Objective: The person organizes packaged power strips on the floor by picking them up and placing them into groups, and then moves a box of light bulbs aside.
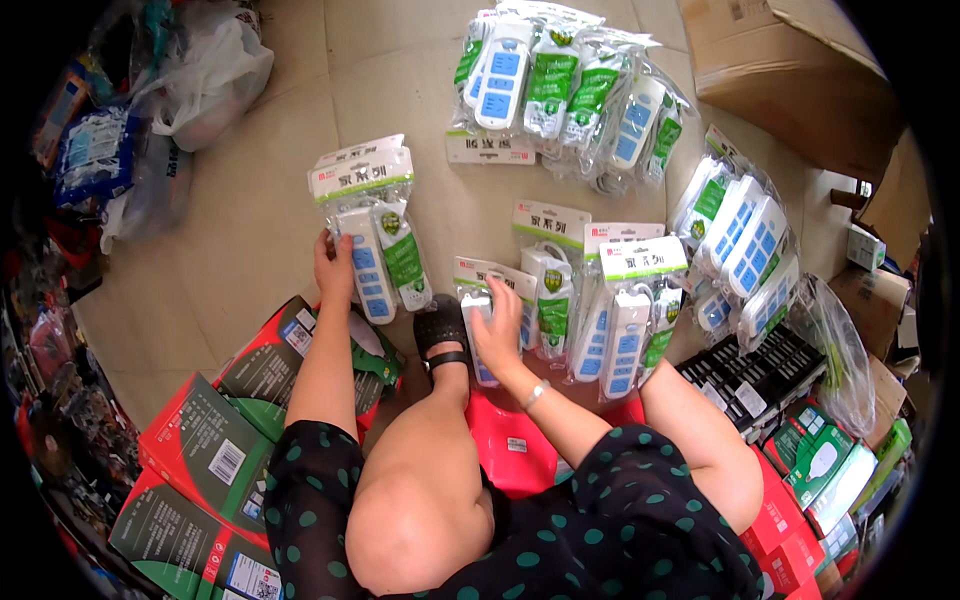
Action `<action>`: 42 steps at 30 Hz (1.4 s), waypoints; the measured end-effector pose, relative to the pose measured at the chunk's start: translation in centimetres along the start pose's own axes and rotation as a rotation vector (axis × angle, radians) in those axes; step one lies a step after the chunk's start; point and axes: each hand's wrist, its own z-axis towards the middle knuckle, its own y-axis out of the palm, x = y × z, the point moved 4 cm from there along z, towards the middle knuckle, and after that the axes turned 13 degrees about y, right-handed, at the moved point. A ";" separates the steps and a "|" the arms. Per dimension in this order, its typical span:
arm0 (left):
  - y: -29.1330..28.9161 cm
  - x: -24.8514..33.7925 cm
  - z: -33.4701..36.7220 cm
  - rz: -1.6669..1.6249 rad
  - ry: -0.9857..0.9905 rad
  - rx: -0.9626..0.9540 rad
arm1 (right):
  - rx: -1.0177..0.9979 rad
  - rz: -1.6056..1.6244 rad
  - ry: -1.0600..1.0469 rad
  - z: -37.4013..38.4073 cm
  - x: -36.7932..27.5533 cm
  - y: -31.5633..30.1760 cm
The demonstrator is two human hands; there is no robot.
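My left hand (335, 268) grips the left edge of a bagged power strip (368, 278), white with blue sockets, its plug and cord in a green-printed sleeve. Another header card shows behind it. My right hand (500, 325) is closed around the right side of a second bagged power strip (482, 345), between my knees; its fingers partly cover the pack. Just right of that hand stand more packs, including one bagged strip (626, 340) in front and a bagged cord (551, 300) behind.
A pile of bagged strips (560, 90) lies at the far middle, another heap (740, 230) at right. Red-green boxes (200, 440) flank my left leg. Cardboard boxes (790, 75), a black crate (760, 370) and white plastic bags (210, 80) edge the floor. A red stool (515, 440) is below me.
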 end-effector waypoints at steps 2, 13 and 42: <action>0.6 -0.2 0.7 0.019 0.039 0.002 | 0.052 0.023 0.224 -3.7 4.9 -1.2; 1.0 -0.7 0.2 0.040 0.022 0.036 | -0.190 -0.224 0.762 -5.0 10.4 -0.7; 1.1 4.3 1.2 0.068 0.124 -0.001 | 0.221 -0.263 0.174 1.4 3.4 -8.7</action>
